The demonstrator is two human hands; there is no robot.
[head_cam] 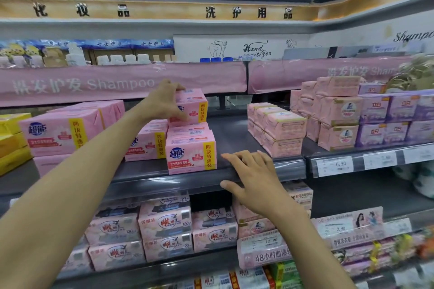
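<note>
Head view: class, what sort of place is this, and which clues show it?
Most likely a supermarket toiletries aisle: the left hand grips a soap pack on stocked shelves, price tags line the shelf edge, and a pink Shampoo banner hangs above.

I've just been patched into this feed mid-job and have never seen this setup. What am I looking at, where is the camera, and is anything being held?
There is no machine here. A person works with two bare hands, and the single picture comes from a wide-angle camera worn on their head, looking forward and down at a shop shelf. The left hand grips the top pink pack, which tops a pile of like pink packs. Its fingers lie over the pack's top and its thumb is on the front. The right hand is open and holds nothing, its fingers spread at the shelf edge. The same shelf also carries yellow packs at far left and purple packs at right, with a price tag on the rail.
</note>
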